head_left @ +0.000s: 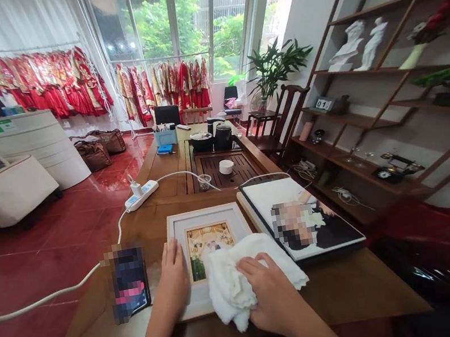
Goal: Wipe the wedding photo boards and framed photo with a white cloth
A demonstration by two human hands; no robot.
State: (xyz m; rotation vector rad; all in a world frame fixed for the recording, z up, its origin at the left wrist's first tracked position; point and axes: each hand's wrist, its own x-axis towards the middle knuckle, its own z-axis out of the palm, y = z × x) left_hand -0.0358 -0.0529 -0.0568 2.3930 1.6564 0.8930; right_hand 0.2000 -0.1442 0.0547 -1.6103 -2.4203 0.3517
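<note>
A pale picture frame with a wide mat and a small wedding photo lies on the brown wooden table. Along its left side, my left hand holds the edge, fingers close together and thumb hard to make out. My right hand is closed on a bunched white towel, pressed over the frame's lower right part. The towel hides that corner and some of the photo. Just right of the frame lies a larger photo panel in black and white, partly blurred out.
A phone lies left of the frame. Behind it a power strip trails a white cord off the table's left side. Farther back are a tea tray, a white cup and a black kettle. Shelves stand at right.
</note>
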